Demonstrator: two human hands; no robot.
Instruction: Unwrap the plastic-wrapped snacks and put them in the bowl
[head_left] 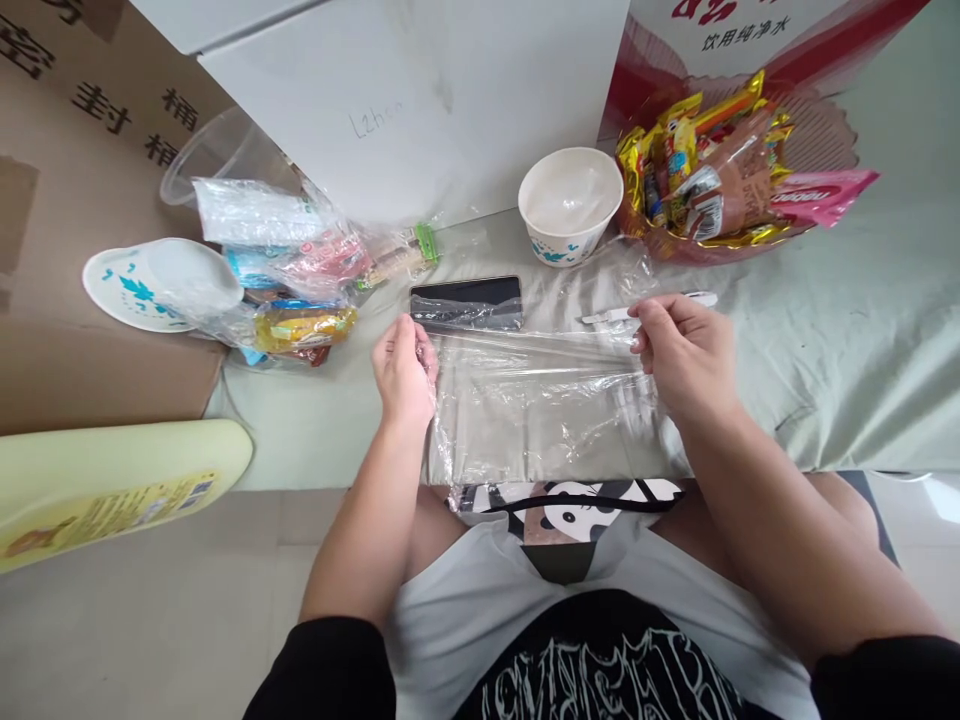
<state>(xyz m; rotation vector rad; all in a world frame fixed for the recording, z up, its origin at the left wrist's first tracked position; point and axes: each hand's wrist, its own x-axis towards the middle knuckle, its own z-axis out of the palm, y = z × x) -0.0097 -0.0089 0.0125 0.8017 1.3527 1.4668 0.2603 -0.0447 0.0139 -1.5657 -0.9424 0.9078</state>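
A sheet of clear plastic film (540, 400) is stretched between my two hands over the pale green cloth. My left hand (405, 370) pinches its left end, and my right hand (686, 355) grips the right end with closed fingers. Beside the right hand's fingers lies a white-handled craft knife (611, 316); its handle passes behind that hand, and I cannot tell whether the fingers touch it. Partly under the film's far edge is a dark phone (469, 302), lying flat. Wrinkled folds of the film hang over the cloth's near edge.
A white paper bowl (570, 195) stands behind the film, next to a basket (821, 125) of wrapped snacks. At left are a tipped paper bowl (142, 290) and several bagged items (300, 325). White boxes (420, 110) rise behind; a yellow bottle (120, 480) lies at lower left.
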